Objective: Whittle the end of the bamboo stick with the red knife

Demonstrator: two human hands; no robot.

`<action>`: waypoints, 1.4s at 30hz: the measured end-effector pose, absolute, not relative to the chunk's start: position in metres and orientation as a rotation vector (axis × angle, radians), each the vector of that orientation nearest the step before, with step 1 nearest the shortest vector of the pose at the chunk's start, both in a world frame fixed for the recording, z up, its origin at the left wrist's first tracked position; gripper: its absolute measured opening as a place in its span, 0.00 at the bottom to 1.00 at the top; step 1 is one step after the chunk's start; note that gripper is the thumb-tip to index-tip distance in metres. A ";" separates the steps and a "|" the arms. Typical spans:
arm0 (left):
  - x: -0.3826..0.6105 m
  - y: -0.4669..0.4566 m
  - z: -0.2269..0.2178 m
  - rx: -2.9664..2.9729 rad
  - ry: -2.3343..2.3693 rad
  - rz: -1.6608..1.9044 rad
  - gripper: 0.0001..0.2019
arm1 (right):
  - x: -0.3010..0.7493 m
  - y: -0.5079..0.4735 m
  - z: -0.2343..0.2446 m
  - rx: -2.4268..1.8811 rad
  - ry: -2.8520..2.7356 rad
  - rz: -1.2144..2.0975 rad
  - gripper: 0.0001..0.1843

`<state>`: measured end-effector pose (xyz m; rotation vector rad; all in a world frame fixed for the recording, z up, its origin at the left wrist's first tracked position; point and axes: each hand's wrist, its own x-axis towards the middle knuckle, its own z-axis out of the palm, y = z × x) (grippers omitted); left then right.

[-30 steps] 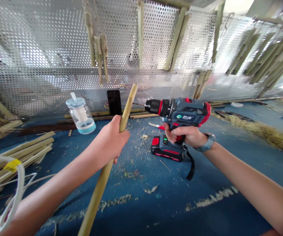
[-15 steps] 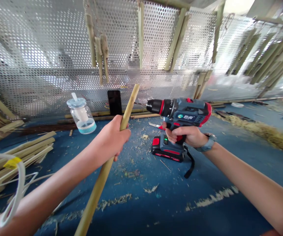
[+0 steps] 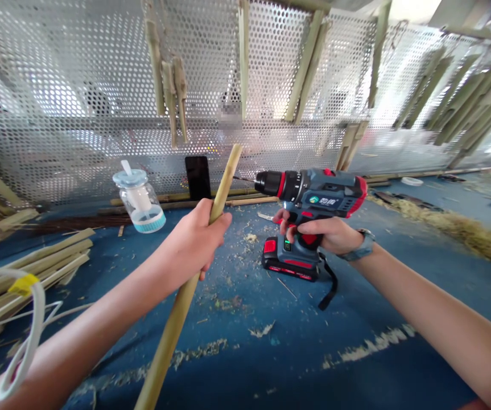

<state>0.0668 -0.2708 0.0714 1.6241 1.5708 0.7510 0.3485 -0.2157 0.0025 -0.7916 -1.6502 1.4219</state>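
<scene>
Closed round the bamboo stick, my left hand slants it over the blue table; my right hand loosely clasps the drill. Bit at the stick's upper end, contact unclear. Drilling, I'd judge; next calls for steady alignment.

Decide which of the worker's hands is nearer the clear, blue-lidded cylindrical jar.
Left. The left hand, around the long yellow pole, is right of the jar; the right hand, on the blue-and-red drill, is much farther right.
</scene>
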 end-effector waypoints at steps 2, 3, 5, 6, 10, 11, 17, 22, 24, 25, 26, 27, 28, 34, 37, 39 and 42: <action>0.068 -0.270 0.073 1.635 1.589 0.731 0.10 | 0.350 -0.216 0.000 -0.795 -1.643 1.414 0.14; 0.069 -0.270 0.073 1.642 1.596 0.721 0.10 | 0.350 -0.215 -0.001 -0.792 -1.647 1.405 0.13; 0.070 -0.270 0.074 1.652 1.613 0.707 0.10 | 0.351 -0.215 -0.003 -0.783 -1.664 1.390 0.12; 0.070 -0.270 0.074 1.656 1.624 0.704 0.09 | 0.351 -0.215 -0.004 -0.780 -1.671 1.384 0.12; 0.070 -0.270 0.073 1.673 1.662 0.696 0.09 | 0.350 -0.215 -0.006 -0.782 -1.672 1.390 0.11; 0.069 -0.270 0.072 1.675 1.667 0.694 0.09 | 0.349 -0.215 -0.006 -0.787 -1.674 1.390 0.11; 0.067 -0.267 0.068 1.671 1.680 0.677 0.10 | 0.347 -0.221 -0.002 -0.810 -1.635 1.458 0.11; 0.065 -0.268 0.066 1.657 1.675 0.663 0.10 | 0.343 -0.226 0.000 -0.828 -1.601 1.449 0.11; 0.064 -0.268 0.066 1.657 1.677 0.662 0.11 | 0.342 -0.227 -0.001 -0.833 -1.592 1.443 0.11; 0.064 -0.268 0.066 1.658 1.677 0.662 0.11 | 0.342 -0.227 -0.002 -0.834 -1.587 1.444 0.11; 0.064 -0.268 0.066 1.660 1.679 0.661 0.11 | 0.342 -0.227 -0.003 -0.834 -1.582 1.446 0.11; 0.064 -0.268 0.066 1.660 1.681 0.661 0.12 | 0.341 -0.227 -0.004 -0.830 -1.579 1.446 0.11; 0.063 -0.268 0.066 1.661 1.685 0.662 0.12 | 0.341 -0.227 -0.004 -0.825 -1.579 1.445 0.10; 0.064 -0.269 0.067 1.651 1.695 0.655 0.12 | 0.338 -0.230 -0.002 -0.800 -1.591 1.447 0.08; 0.065 -0.269 0.067 1.643 1.683 0.655 0.12 | 0.337 -0.230 -0.001 -0.799 -1.591 1.445 0.08; 0.065 -0.270 0.066 1.638 1.673 0.658 0.12 | 0.336 -0.230 -0.001 -0.799 -1.598 1.442 0.07; 0.063 -0.270 0.065 1.631 1.661 0.661 0.12 | 0.336 -0.231 -0.002 -0.791 -1.603 1.434 0.08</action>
